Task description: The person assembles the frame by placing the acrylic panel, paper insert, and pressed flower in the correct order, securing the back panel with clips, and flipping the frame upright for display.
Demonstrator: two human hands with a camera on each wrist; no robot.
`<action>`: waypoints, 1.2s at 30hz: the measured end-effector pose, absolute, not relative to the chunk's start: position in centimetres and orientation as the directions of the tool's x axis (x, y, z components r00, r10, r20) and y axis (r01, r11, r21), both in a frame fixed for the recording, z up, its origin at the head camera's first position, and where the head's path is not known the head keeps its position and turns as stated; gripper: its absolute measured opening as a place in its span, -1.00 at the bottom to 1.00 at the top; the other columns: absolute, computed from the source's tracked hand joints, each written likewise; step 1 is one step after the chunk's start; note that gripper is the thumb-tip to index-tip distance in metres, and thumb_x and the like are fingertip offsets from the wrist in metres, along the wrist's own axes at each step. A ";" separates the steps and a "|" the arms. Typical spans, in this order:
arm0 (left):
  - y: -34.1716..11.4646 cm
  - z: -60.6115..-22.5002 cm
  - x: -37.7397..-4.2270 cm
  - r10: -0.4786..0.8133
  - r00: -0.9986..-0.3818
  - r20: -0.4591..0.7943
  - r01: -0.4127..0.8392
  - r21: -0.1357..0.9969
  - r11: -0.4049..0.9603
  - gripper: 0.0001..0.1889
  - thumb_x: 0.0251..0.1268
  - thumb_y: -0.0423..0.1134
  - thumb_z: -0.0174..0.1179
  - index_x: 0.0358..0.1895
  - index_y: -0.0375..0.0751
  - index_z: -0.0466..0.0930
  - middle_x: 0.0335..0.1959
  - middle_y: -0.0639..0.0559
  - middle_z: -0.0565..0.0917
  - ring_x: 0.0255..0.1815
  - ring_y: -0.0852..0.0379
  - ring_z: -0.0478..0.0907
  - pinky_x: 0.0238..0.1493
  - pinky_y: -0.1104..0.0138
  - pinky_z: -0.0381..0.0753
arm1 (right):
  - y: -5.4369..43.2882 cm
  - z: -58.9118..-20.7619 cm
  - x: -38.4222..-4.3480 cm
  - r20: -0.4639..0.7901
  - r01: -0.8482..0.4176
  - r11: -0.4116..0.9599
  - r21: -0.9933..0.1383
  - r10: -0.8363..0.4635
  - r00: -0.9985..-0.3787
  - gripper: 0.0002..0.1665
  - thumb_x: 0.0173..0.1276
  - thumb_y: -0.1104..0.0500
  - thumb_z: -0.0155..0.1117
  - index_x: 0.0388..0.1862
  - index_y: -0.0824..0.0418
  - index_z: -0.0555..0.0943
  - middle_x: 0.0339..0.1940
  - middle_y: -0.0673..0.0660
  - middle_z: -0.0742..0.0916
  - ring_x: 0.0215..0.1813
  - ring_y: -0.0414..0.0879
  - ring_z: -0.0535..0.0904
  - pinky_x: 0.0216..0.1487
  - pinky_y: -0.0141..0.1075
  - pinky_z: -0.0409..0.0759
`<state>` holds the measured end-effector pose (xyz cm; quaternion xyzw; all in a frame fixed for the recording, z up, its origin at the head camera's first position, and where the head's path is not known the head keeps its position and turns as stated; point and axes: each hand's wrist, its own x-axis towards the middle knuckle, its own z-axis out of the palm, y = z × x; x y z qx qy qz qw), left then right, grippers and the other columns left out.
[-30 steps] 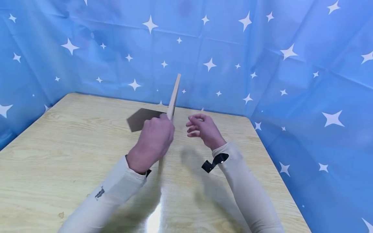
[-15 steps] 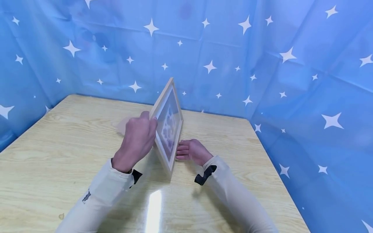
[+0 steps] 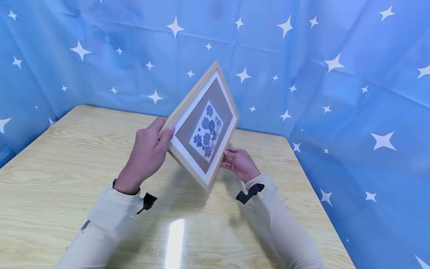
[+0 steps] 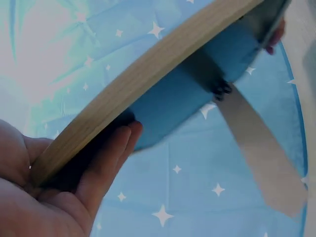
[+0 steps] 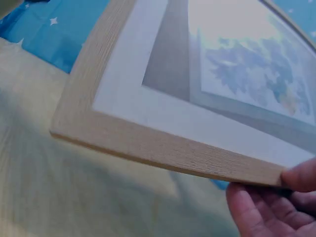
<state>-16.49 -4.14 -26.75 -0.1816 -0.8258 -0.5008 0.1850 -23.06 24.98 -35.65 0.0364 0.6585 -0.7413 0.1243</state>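
A light wooden picture frame (image 3: 188,98) is held tilted above the table, its front turned toward me. Behind its glass, a white mat surrounds a print of purple-blue flowers (image 3: 207,131). My left hand (image 3: 144,151) grips the left edge, thumb on the front and fingers spread behind, as the left wrist view shows. My right hand (image 3: 240,163) pinches the lower right edge; in the right wrist view its thumb (image 5: 301,177) lies on the front and its fingers curl underneath. A brown easel leg (image 4: 261,153) sticks out from the back, hidden in the head view.
A pale wood-grain table (image 3: 84,157) lies beneath, with a bright light reflection (image 3: 174,243) near its front. Blue cloth (image 3: 134,45) with white stars hangs behind and along the sides. Black straps (image 3: 250,193) sit at the wrists.
The picture frame has turned from edge-on to show its front and has risen off the table. My right hand, first apart from it, now holds its lower right edge.
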 end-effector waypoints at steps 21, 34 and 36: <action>-6.8 -35.3 -22.9 0.437 -0.897 0.066 0.393 0.570 0.721 -0.80 0.14 -0.20 0.44 -0.56 -0.12 0.67 -0.57 0.11 0.74 -0.49 0.22 0.53 -0.31 0.32 0.42 | 29.9 -33.7 -21.9 -0.087 0.126 0.312 -0.942 0.135 -0.987 -0.67 0.55 0.25 0.09 0.21 0.35 0.48 -0.06 0.09 0.63 -0.09 -0.14 0.65 -0.08 -0.25 0.75; -6.3 -36.9 -23.2 0.417 -0.909 0.025 0.360 0.552 0.752 -0.86 0.07 -0.22 0.48 -0.48 -0.17 0.72 -0.47 0.03 0.80 -0.35 0.12 0.69 -0.12 0.14 0.59 | 28.9 -32.9 -21.9 0.027 0.016 0.360 -0.933 0.115 -0.993 -0.73 0.51 0.32 0.11 0.11 0.41 0.51 -0.18 0.06 0.56 -0.13 -0.18 0.62 -0.14 -0.26 0.76; -6.3 -37.2 -23.3 0.416 -0.909 0.016 0.352 0.561 0.749 -0.87 0.07 -0.23 0.47 -0.45 -0.18 0.73 -0.46 0.02 0.81 -0.34 0.11 0.70 -0.12 0.14 0.60 | 28.7 -32.9 -21.9 0.029 0.015 0.367 -0.930 0.114 -0.993 -0.72 0.51 0.32 0.10 0.13 0.42 0.51 -0.17 0.06 0.56 -0.14 -0.19 0.61 -0.14 -0.28 0.76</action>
